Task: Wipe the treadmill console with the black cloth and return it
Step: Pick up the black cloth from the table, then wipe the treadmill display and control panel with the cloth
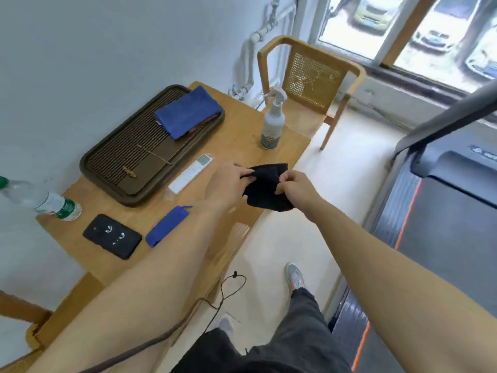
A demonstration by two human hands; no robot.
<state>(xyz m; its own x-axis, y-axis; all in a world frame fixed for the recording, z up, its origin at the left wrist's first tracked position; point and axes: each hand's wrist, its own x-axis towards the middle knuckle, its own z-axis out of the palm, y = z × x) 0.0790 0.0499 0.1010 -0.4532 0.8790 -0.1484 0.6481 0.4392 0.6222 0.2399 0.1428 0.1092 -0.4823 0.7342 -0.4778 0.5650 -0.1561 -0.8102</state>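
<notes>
A black cloth [265, 188] hangs in the air over the right edge of the wooden table [236, 141], held between both hands. My left hand [228, 184] pinches its upper left edge. My right hand [297, 191] pinches its right side. The cloth is crumpled and droops below my fingers. The treadmill [443, 200] stands at the right, with its grey handrail and dark belt with an orange stripe in view; its console is out of the frame.
On the table lie a dark slatted tray [113, 168] with a blue towel [188, 111], a white spray bottle [273, 122], a white remote [189, 173], a folded blue cloth [166, 226], a black phone [111, 236] and a water bottle [40, 200]. A wooden chair [312, 76] stands behind.
</notes>
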